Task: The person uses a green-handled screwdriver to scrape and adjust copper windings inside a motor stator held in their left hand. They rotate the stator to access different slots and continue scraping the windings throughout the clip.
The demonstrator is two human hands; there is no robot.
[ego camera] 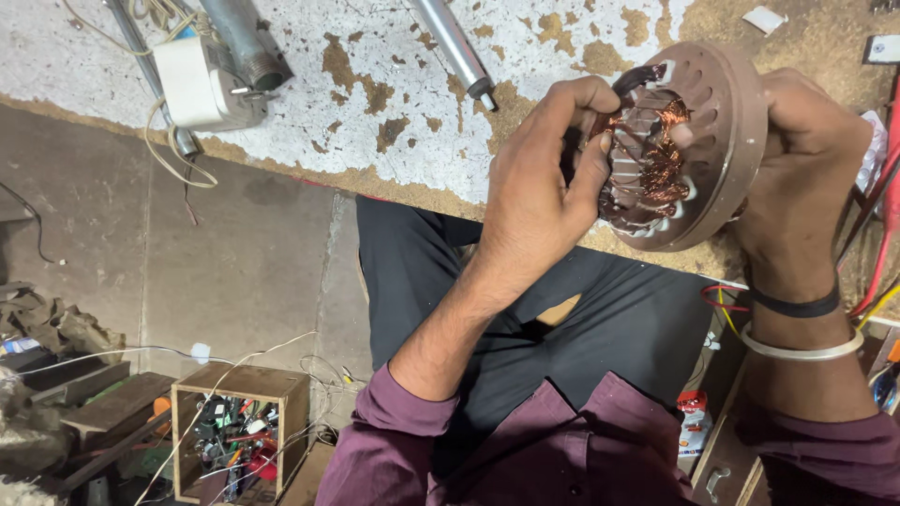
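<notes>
Right hand (806, 159) gripped the round brown metal motor housing (722, 131) by its rim, held over the chipped white workbench (375, 84). Left hand (544, 187) fingers pinched into the copper wire windings (656, 155). Windings looked tangled, mostly still seated; much left to pull.

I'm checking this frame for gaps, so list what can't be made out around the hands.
- Head view: the left hand covers part of the motor stator and its copper windings.
- The right hand hides the stator's far side.
- The contents of the wooden box are too small to identify.
</notes>
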